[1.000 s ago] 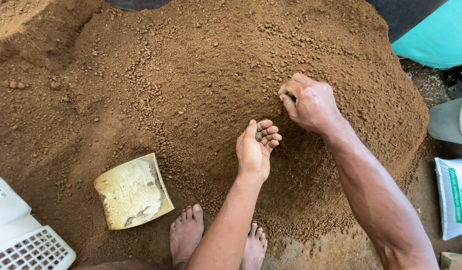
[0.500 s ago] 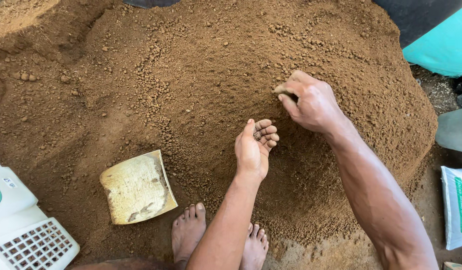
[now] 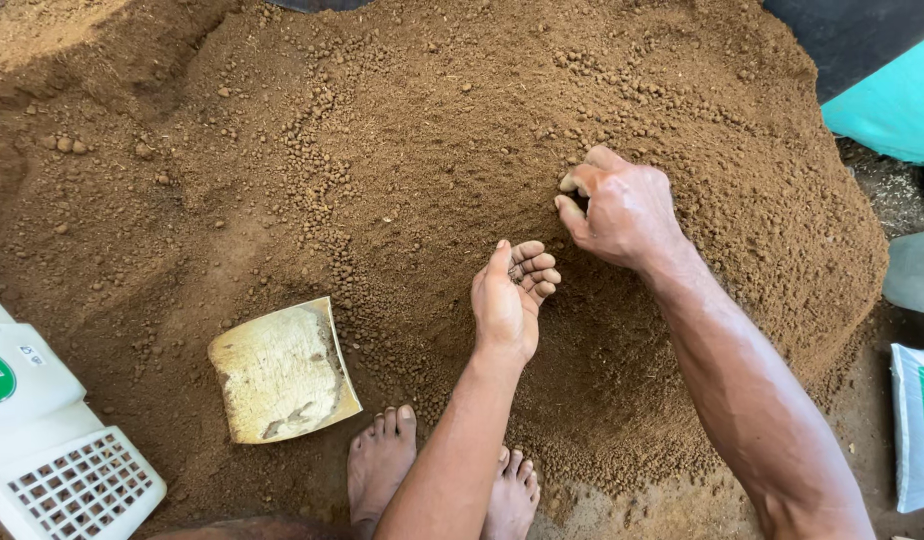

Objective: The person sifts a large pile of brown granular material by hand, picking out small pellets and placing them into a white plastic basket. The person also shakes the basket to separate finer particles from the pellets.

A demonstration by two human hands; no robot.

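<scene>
- Right hand (image 3: 622, 210) sits high on the slope of the soil heap (image 3: 402, 150), knuckles up, fingers curled into a loose fist with the thumb and fingertips pinched together; whatever is between them is too small to make out
- Left hand (image 3: 510, 298) lies just below and to the left of it, palm turned up and cupped, fingers bent inward over the palm, not closed on anything that shows; it rests against the soil in the hollow scooped at the foot of the heap
- both hands are near each other but apart
- the heap is brown, fine-grained with many small round clods scattered across its face
- two bare feet (image 3: 382, 465) stand at the lower edge of the hollow, between the forearms
- a flat, dusty yellowish scoop (image 3: 282, 372) lies on the soil well to the left of the left hand
- a white plastic crate (image 3: 72, 480) sits at the lower left corner
- a white sack (image 3: 917, 425) lies at the right edge, a teal sheet (image 3: 887, 100) above it
</scene>
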